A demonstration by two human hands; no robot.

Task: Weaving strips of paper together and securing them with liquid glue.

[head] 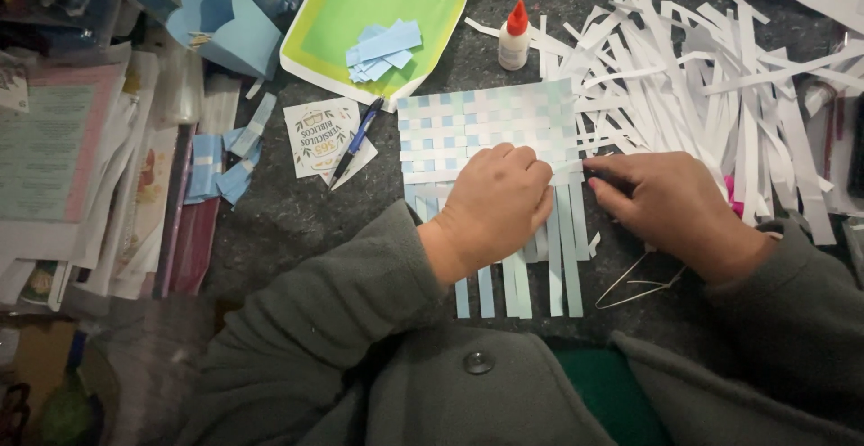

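A woven mat (486, 126) of pale blue and white paper strips lies on dark grey felt (288, 221), with loose blue strip ends (562, 266) hanging toward me. My left hand (495, 207) rests palm down on the mat's lower edge, fingers curled onto the weave. My right hand (670, 207) sits at the mat's right edge, thumb and fingers pinching the end of a white strip (576, 166) that runs into the weave.
A heap of white paper strips (702, 68) fills the right side. A small glue bottle (515, 39) with a red cap stands behind the mat. A green tray (378, 14) holds blue scraps. A pen (357, 140) lies on a card; papers stack at left.
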